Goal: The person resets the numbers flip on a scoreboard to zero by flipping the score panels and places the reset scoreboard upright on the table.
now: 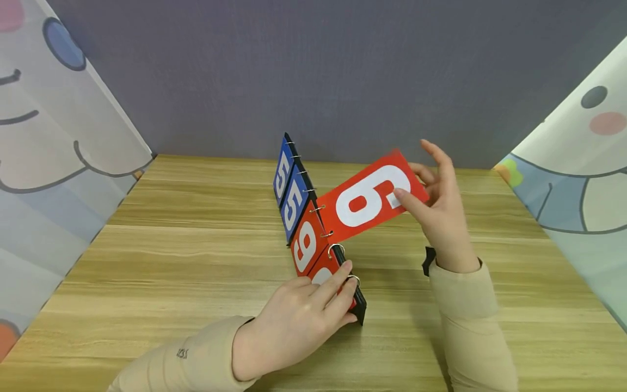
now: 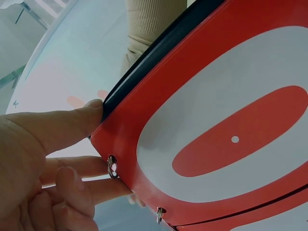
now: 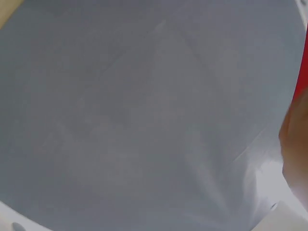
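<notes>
1. The flip scoreboard (image 1: 307,218) stands on the surface (image 1: 196,245), running away from the left hand (image 1: 303,321), which grips its near end, fingers over the top edge right by a metal ring (image 2: 110,167).
2. The right hand (image 1: 443,212) pinches the outer end of a lifted red card (image 1: 364,204), thumb on the printed side, card stretching leftward to its rings.
3. Handling guess: the card's probably light, bendy and a bit slick. That free end seems the best hold; yanking could strain the punched holes. The frame looks stiff but light enough to tip, so bracing an end makes sense.
4. Pose: left forearm comes in low, hand palm-down. Right forearm's steeper, hand raised, one finger sticking up off the card.
</notes>
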Motion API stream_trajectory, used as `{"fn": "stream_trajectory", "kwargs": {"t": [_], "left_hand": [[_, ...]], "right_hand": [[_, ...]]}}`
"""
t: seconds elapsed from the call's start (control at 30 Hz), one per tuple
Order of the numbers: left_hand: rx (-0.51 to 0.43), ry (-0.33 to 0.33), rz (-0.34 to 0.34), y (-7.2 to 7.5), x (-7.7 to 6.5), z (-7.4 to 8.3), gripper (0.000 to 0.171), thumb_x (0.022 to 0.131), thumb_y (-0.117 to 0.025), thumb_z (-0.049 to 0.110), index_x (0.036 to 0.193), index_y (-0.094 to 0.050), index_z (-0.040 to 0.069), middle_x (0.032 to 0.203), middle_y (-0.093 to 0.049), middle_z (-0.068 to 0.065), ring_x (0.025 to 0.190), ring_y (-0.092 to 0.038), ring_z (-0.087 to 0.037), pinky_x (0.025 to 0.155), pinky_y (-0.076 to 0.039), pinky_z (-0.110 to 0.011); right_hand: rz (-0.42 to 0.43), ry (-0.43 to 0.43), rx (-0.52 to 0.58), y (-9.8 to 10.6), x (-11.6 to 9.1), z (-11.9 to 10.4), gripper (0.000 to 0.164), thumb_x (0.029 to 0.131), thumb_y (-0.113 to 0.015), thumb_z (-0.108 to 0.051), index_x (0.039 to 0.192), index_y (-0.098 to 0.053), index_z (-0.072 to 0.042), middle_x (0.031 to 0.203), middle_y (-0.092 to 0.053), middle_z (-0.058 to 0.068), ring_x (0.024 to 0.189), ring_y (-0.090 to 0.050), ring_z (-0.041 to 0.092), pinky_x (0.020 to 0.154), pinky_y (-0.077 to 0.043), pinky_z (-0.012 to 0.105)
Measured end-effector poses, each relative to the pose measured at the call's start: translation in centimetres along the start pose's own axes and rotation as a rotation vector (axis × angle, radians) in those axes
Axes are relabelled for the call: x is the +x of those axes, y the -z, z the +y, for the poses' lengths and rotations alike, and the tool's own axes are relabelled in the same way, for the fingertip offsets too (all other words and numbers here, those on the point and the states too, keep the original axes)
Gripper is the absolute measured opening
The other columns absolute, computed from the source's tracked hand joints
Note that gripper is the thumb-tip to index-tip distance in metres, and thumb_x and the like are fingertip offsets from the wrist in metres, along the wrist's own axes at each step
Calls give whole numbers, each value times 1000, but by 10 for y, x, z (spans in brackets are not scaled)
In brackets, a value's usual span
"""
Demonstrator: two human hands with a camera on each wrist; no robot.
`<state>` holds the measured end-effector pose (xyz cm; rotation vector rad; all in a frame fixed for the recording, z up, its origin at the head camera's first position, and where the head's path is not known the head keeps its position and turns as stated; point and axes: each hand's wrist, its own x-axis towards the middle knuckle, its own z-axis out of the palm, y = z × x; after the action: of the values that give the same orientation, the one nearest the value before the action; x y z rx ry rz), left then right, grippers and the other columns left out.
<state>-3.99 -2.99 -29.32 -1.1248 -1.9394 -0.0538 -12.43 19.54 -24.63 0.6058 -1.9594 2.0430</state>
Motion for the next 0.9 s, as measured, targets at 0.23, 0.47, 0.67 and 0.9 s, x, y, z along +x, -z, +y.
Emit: {"fn": "stream_trajectory", "kwargs": {"t": [0.23,0.47,0.67,0.9], "left_hand": [[8,-2,1,0,0,0,45,74,-71,46,101,-66,10,107,-70,-6,60,-63,-2,52,-41,-16],[21,-2,20,-1,0,0,46,73,-72,47,101,-66,10,106,-70,-5,61,-63,-2,53,-41,-16],[27,-8,37,-2,0,0,47,73,-71,47,100,-66,9,105,-70,-5,59,-61,-3,53,-42,-17],[30,-6,42,-2,-1,0,46,73,-72,47,100,-66,10,105,-70,-5,58,-61,-1,54,-41,-16]], "right_hand": [[-135,104,-136,-32,-4,26,67,76,-66,10,134,-34,-1,106,-59,1,85,-65,8,71,-54,23],[-391,156,-350,-48,-8,41,68,73,-75,1,131,-41,0,119,-57,13,104,-59,12,88,-50,30],[-464,322,-364,-51,-6,48,52,75,-73,1,123,-54,3,120,-59,17,111,-57,16,92,-48,32],[-419,471,-431,-57,-4,53,23,81,-69,-4,104,-69,0,107,-68,14,104,-61,22,90,-48,30]]}}
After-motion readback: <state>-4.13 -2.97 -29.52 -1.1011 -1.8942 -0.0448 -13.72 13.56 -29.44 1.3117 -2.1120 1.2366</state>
